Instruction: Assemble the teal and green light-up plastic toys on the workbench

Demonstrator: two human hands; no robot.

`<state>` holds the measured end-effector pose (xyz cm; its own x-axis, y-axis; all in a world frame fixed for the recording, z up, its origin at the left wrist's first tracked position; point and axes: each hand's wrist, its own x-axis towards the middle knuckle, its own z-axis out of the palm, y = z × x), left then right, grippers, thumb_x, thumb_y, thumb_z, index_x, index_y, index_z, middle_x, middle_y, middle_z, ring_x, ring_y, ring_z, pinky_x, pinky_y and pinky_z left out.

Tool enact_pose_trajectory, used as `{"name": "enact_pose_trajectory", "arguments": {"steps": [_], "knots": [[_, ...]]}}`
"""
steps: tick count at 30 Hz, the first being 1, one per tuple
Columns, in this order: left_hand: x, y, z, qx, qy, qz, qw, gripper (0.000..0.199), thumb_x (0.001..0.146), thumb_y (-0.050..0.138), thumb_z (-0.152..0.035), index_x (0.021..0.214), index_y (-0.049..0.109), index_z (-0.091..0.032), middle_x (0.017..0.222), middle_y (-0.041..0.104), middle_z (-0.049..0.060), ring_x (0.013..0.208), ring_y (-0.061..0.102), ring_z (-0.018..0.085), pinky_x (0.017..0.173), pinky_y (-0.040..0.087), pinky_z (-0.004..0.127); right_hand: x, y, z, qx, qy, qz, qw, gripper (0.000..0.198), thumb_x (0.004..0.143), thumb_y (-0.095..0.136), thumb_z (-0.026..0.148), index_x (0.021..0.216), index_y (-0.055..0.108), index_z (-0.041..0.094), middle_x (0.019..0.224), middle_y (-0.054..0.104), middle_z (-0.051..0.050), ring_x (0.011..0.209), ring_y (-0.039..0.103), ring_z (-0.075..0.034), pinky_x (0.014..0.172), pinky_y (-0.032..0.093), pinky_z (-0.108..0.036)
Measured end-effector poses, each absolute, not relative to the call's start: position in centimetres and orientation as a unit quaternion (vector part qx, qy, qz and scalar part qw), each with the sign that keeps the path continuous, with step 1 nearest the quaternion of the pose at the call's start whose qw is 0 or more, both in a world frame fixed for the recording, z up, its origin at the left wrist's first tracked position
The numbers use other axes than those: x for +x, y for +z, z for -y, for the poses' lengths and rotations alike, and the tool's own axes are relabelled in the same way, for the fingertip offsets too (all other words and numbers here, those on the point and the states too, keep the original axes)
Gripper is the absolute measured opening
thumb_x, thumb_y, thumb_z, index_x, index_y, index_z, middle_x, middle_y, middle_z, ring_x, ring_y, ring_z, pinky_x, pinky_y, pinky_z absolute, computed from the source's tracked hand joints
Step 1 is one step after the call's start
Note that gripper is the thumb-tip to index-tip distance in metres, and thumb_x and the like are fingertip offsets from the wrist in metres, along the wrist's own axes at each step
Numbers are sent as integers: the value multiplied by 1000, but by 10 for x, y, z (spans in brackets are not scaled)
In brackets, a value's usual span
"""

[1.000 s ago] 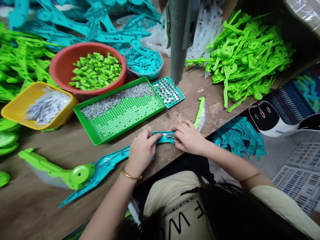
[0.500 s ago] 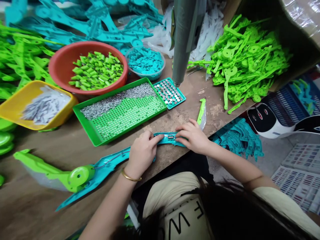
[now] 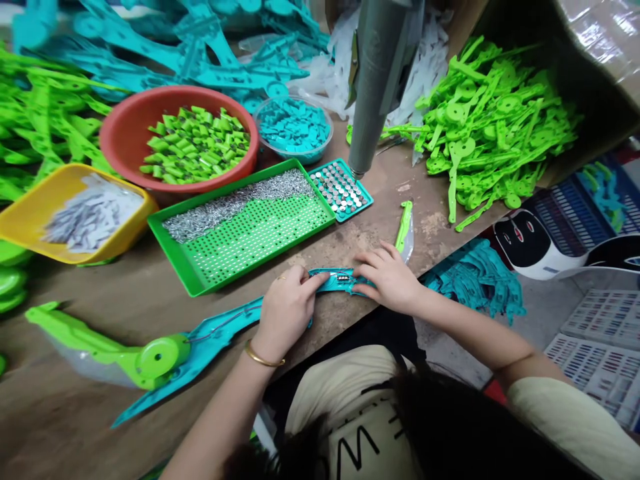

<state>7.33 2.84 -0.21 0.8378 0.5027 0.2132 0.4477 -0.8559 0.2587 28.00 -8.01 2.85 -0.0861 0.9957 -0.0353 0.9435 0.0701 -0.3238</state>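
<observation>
A long turquoise plastic shell [image 3: 225, 322] lies across the front of the table, its hollow side up with a thin wire inside. My left hand [image 3: 289, 303] closes around it, thumb pressed into the hollow. Fingers of my right hand [image 3: 385, 277] are bent over its right end, gripping the edges. Between the hands sits a small dark part with shiny cells [image 3: 343, 279] inside the shell. A bright green arm with a round hub [image 3: 160, 359] is joined to the shell's left part, with a clear blade below it. My fingertips are partly hidden.
A grey power screwdriver [image 3: 377, 87] hangs above the table. Behind the hands stand a green perforated screw tray [image 3: 193, 283], a small turquoise tray of button cells [image 3: 367, 200], a red bowl [image 3: 113, 143] and a yellow bin [image 3: 15, 223]. Green parts [image 3: 490, 133] pile up at right.
Both hands stay on the turquoise shell, with only slight finger shifts. The view has moved a little, and the hanging screwdriver appears slightly farther right.
</observation>
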Motion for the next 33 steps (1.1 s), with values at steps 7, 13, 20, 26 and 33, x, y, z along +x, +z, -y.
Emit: {"name": "enact_pose_trajectory", "arguments": {"steps": [7, 13, 20, 26, 33], "knots": [[73, -4, -30, 947, 156, -251, 124, 31, 91, 46, -15, 104, 73, -23, 79, 51, 5, 69, 49, 18, 61, 36, 29, 282, 40, 68, -624, 115, 770, 59, 19, 88, 62, 32, 98, 63, 16, 124, 63, -12, 114, 54, -27, 111, 28, -52], [71, -4, -32, 946, 156, -244, 146, 33, 91, 46, -15, 106, 73, -25, 79, 51, 4, 69, 49, 17, 61, 36, 28, 283, 38, 65, -611, 108, 780, 78, 15, 91, 57, 30, 87, 64, 18, 103, 68, -7, 101, 57, -23, 112, 27, -47], [72, -3, -30, 951, 148, -244, 118, 34, 91, 45, -15, 105, 74, -25, 78, 50, 5, 68, 47, 18, 59, 33, 30, 278, 31, 68, -607, 38, 791, 70, 16, 91, 53, 28, 88, 63, 16, 101, 68, -8, 93, 54, -22, 101, 33, -42], [72, -4, -30, 950, 151, -245, 121, 35, 91, 44, -15, 106, 74, -27, 78, 50, 5, 68, 48, 19, 59, 33, 30, 271, 39, 65, -601, 19, 798, 29, 18, 92, 51, 26, 89, 64, 14, 97, 68, -8, 91, 54, -23, 99, 34, -42], [72, -5, -28, 949, 141, -256, 122, 34, 92, 43, -16, 106, 73, -27, 79, 52, 5, 69, 49, 19, 61, 36, 31, 279, 41, 70, -598, 58, 798, 52, 18, 93, 51, 26, 96, 65, 15, 119, 64, -12, 105, 54, -24, 103, 32, -46]]}}
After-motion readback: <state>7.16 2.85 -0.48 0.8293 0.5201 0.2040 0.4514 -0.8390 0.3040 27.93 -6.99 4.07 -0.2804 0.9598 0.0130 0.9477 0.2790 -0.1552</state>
